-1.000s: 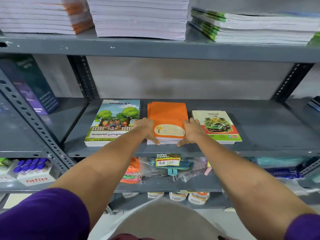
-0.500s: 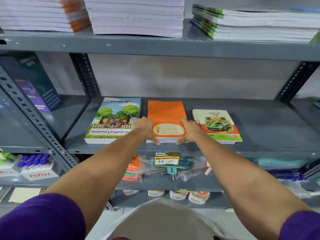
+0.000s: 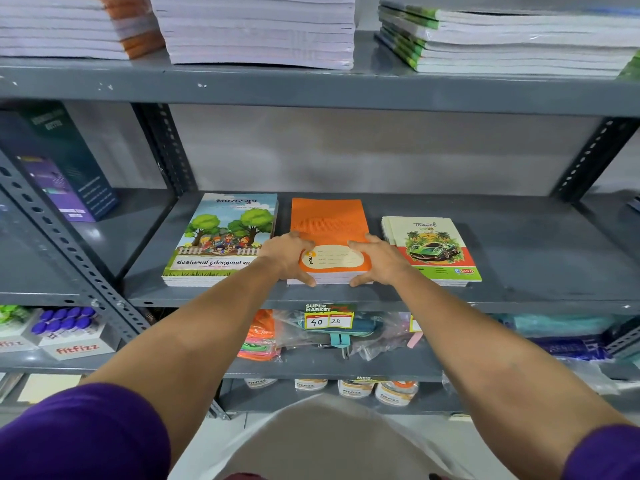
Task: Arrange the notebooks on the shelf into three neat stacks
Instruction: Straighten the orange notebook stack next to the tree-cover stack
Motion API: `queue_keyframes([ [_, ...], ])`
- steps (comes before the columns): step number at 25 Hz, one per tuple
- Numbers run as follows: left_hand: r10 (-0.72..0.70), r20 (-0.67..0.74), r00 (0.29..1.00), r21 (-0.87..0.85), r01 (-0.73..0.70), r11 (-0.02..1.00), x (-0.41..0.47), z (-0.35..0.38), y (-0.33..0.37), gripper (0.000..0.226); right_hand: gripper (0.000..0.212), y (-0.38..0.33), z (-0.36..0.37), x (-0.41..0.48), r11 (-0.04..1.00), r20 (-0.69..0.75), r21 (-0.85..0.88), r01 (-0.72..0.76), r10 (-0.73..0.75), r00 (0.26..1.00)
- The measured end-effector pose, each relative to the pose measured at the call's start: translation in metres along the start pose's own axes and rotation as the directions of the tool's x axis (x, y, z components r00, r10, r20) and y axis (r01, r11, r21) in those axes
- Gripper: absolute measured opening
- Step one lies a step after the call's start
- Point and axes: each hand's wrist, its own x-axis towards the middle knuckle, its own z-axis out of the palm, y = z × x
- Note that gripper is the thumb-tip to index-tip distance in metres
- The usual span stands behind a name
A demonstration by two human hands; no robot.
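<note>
Both hands, left hand [image 3: 289, 258] and right hand [image 3: 377, 259], clamped the orange stack [image 3: 329, 233] mid-shelf [image 3: 519, 292] between the tree stack [image 3: 221, 240] and car stack [image 3: 433, 247]; even inward pressure would best square its edges.

The grey painted metal shelf [image 3: 519, 271] looks smooth with a dull sheen, scuffed pale along its front lip below the fingers. Between the fingertips [image 3: 308, 281] lies an orange paper-covered notebook stack [image 3: 329, 220], its cover matt and finely ribbed. Left of the fingers, the tree-picture paper notebook stack [image 3: 221, 237] has a glossy cover; right of them, the green-car notebook stack [image 3: 436, 247] looks satin. Below the fingers hang crinkled clear plastic bags [image 3: 381, 337], shiny.
</note>
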Motion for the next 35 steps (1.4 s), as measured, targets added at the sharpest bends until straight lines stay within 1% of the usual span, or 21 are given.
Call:
queue_keyframes([
  [3,0.013,-0.002,1.0,0.009,-0.013,1.0,0.002,0.001,0.0,0.094,0.106,-0.001,-0.002,-0.001,1.0,0.012,-0.011,0.012,-0.012,1.0],
  [5,-0.01,-0.011,1.0,-0.054,0.009,0.998,0.0,0.003,0.0,0.101,0.114,-0.001,-0.001,-0.003,1.0,0.023,0.029,0.004,-0.004,1.0],
  [7,-0.111,-0.021,0.994,-0.18,0.105,0.978,-0.002,0.004,0.0,0.113,0.134,-0.003,0.0,-0.005,0.99,0.033,0.111,-0.088,0.085,0.996],
  [8,-0.164,-0.005,0.986,-0.231,0.158,0.96,-0.002,0.004,0.001,0.119,0.141,-0.005,-0.001,-0.005,0.979,0.042,0.147,-0.139,0.134,0.99],
  [9,-0.196,0.027,0.98,-0.262,0.196,0.945,-0.001,0.004,0.003,0.122,0.143,-0.006,-0.001,-0.004,0.973,0.058,0.166,-0.16,0.153,0.987],
  [12,-0.213,0.083,0.974,-0.257,0.227,0.939,0.003,0.005,0.009,0.127,0.135,-0.014,-0.001,-0.002,0.978,0.098,0.168,-0.124,0.109,0.989],
  [15,-0.22,0.06,0.974,-0.251,0.228,0.941,0.005,0.004,0.01,0.127,0.124,-0.015,-0.001,0.0,0.973,0.094,0.188,-0.137,0.121,0.988],
  [17,-0.204,0.041,0.978,-0.235,0.208,0.95,0.004,0.004,0.009,0.121,0.121,-0.014,0.001,0.001,0.966,0.094,0.205,-0.16,0.143,0.985],
  [22,-0.203,0.0,0.979,-0.238,0.197,0.951,0.003,0.008,0.007,0.11,0.12,-0.011,0.005,0.004,0.956,0.055,0.242,-0.165,0.156,0.986],
  [27,-0.206,0.003,0.979,-0.243,0.2,0.949,0.003,0.007,0.007,0.113,0.12,-0.01,0.007,0.003,0.953,0.04,0.25,-0.168,0.163,0.986],
  [32,-0.223,-0.026,0.974,-0.246,0.21,0.946,-0.005,0.007,0.011,0.111,0.12,-0.013,0.002,0.0,0.963,0.089,0.226,-0.146,0.129,0.988],
  [35,-0.25,-0.001,0.968,-0.231,0.243,0.942,-0.012,0.008,0.016,0.113,0.122,-0.019,-0.001,-0.007,0.965,0.114,0.203,-0.166,0.145,0.983],
])
